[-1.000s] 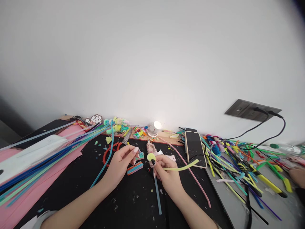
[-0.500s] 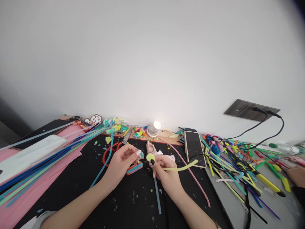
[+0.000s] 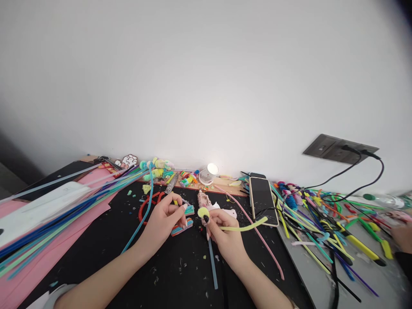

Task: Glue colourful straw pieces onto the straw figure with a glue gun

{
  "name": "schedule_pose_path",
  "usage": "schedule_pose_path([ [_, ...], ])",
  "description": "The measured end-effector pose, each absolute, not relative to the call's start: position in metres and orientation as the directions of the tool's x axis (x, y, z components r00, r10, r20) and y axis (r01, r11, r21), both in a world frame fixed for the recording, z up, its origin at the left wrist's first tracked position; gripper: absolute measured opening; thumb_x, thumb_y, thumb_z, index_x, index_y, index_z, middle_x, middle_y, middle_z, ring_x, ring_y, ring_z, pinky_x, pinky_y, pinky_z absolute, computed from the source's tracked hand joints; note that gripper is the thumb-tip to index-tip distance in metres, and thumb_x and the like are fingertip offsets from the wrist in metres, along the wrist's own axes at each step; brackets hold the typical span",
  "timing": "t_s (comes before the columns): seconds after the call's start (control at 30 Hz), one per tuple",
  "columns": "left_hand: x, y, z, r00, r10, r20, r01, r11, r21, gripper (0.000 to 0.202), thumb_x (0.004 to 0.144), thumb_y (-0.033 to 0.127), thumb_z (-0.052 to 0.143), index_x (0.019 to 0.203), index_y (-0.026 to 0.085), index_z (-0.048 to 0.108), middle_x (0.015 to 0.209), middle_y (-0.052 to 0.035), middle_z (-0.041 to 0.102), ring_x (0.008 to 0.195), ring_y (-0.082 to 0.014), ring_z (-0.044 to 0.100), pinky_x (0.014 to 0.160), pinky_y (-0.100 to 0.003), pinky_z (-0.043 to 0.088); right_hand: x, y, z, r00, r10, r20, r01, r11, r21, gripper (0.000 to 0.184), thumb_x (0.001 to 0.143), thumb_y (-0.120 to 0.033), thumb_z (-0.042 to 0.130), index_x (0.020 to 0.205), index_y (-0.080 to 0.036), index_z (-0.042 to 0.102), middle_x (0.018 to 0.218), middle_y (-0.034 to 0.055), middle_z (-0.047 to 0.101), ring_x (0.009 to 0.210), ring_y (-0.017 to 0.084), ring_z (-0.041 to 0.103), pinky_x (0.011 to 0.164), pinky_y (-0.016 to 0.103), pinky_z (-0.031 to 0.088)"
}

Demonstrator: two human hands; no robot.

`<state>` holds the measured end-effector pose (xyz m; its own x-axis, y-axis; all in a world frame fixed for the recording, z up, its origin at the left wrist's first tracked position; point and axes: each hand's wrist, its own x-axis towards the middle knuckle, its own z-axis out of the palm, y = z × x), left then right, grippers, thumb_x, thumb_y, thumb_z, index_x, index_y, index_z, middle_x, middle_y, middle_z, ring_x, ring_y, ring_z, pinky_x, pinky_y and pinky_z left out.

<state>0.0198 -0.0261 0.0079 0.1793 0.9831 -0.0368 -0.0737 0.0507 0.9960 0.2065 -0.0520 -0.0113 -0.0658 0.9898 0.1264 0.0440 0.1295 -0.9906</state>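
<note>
My left hand [image 3: 167,216] is closed in a pinch beside a short bundle of teal, blue and pink strips [image 3: 189,209]. Whatever is between its fingertips is too small to make out. A second bundle with orange and blue strips [image 3: 182,227] lies just below the fingers. My right hand [image 3: 227,231] grips a yellow pipe cleaner [image 3: 249,226]; one end is a round pale yellow coil with a black spot, and the tail sticks out to the right. Under this hand, a translucent blue stick [image 3: 212,266] points down the black mat.
A white paper cup [image 3: 208,175] stands by the wall. A phone [image 3: 264,201] lies right of my hands. Pipe cleaners and yellow-black pliers [image 3: 357,244] crowd the right side, near another person's hand [image 3: 402,237]. Pink sheets [image 3: 77,240] and long pipe cleaners lie left.
The fingers of my left hand have shifted slightly, and more of the teal bundle beside them shows. My right hand and the yellow pipe cleaner have stayed in place.
</note>
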Motion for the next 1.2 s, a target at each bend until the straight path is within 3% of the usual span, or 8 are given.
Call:
schedule_pose_path([
  [0.23,0.023,-0.025,0.009,0.186,0.982,-0.031,-0.088,0.048,0.995,0.025,0.079,0.035,0.064,0.094,0.024,0.048,0.062,0.0049,0.066,0.054,-0.0155,0.061,0.061,-0.030,0.050,0.208,-0.052,-0.013,-0.061,0.992,0.112,0.092,0.117,-0.989,0.020,0.085,-0.041,0.067,0.082,-0.022,0.066,0.050,-0.0057,0.053,0.041,0.011,0.041,0.042,0.020,0.026],
  [0.37,0.023,-0.025,0.006,0.214,0.974,0.071,-0.012,-0.070,0.997,0.028,0.079,0.035,0.068,0.102,0.022,0.059,0.086,-0.0018,0.070,0.067,-0.0163,0.065,0.066,-0.031,0.055,0.207,-0.052,-0.011,-0.095,0.989,0.115,0.071,0.122,-0.990,0.022,0.086,-0.043,0.067,0.082,-0.021,0.066,0.050,-0.0058,0.053,0.040,0.010,0.042,0.042,0.020,0.026],
  [0.47,0.020,-0.027,0.004,0.314,0.938,0.149,0.105,-0.190,0.976,0.027,0.083,0.032,0.069,0.108,0.023,0.065,0.094,-0.0048,0.071,0.082,-0.0206,0.070,0.075,-0.032,0.057,0.206,-0.052,-0.007,-0.138,0.984,0.117,0.066,0.127,-0.990,0.022,0.086,-0.042,0.068,0.080,-0.021,0.067,0.049,-0.0059,0.053,0.040,0.011,0.045,0.043,0.021,0.030],
  [0.57,0.018,-0.029,0.004,0.380,0.900,0.213,0.184,-0.299,0.936,0.017,0.087,0.029,0.066,0.103,0.024,0.070,0.095,-0.0049,0.073,0.086,-0.0216,0.070,0.081,-0.032,0.056,0.205,-0.053,-0.005,-0.175,0.978,0.113,0.084,0.130,-0.988,0.022,0.086,-0.040,0.068,0.077,-0.020,0.068,0.047,-0.0058,0.053,0.041,0.011,0.047,0.046,0.022,0.034],
  [0.7,0.017,-0.028,0.003,0.400,0.880,0.255,0.221,-0.363,0.905,0.011,0.090,0.027,0.063,0.095,0.024,0.072,0.093,-0.0040,0.072,0.082,-0.0200,0.068,0.077,-0.029,0.054,0.204,-0.053,-0.003,-0.193,0.977,0.095,0.107,0.117,-0.987,0.020,0.085,-0.037,0.068,0.077,-0.019,0.069,0.047,-0.0058,0.054,0.040,0.011,0.047,0.046,0.023,0.035],
  [0.8,0.018,-0.028,0.003,0.410,0.882,0.232,0.193,-0.333,0.923,0.009,0.090,0.027,0.064,0.088,0.023,0.072,0.087,-0.0033,0.071,0.076,-0.0184,0.066,0.072,-0.027,0.053,0.204,-0.053,-0.004,-0.191,0.978,0.087,0.119,0.111,-0.987,0.020,0.085,-0.037,0.069,0.077,-0.019,0.071,0.047,-0.0056,0.055,0.040,0.011,0.048,0.046,0.023,0.035],
  [0.93,0.020,-0.028,0.004,0.397,0.909,0.131,0.063,-0.169,0.984,0.008,0.088,0.029,0.066,0.089,0.021,0.070,0.082,-0.0028,0.071,0.073,-0.0181,0.067,0.070,-0.028,0.054,0.206,-0.051,-0.005,-0.157,0.985,0.071,0.106,0.088,-0.990,0.025,0.081,-0.044,0.074,0.076,-0.019,0.070,0.049,-0.0058,0.055,0.041,0.010,0.049,0.046,0.021,0.036],
  [1.2,0.022,-0.027,-0.001,0.377,0.925,0.050,-0.096,-0.015,0.995,0.009,0.085,0.028,0.071,0.089,0.020,0.068,0.082,-0.0011,0.069,0.074,-0.0159,0.067,0.074,-0.029,0.055,0.207,-0.050,-0.006,-0.102,0.994,0.031,0.032,0.034,-0.999,0.039,0.080,-0.059,0.069,0.075,-0.023,0.056,0.049,-0.0086,0.045,0.039,0.010,0.037,0.040,0.022,0.027],
])
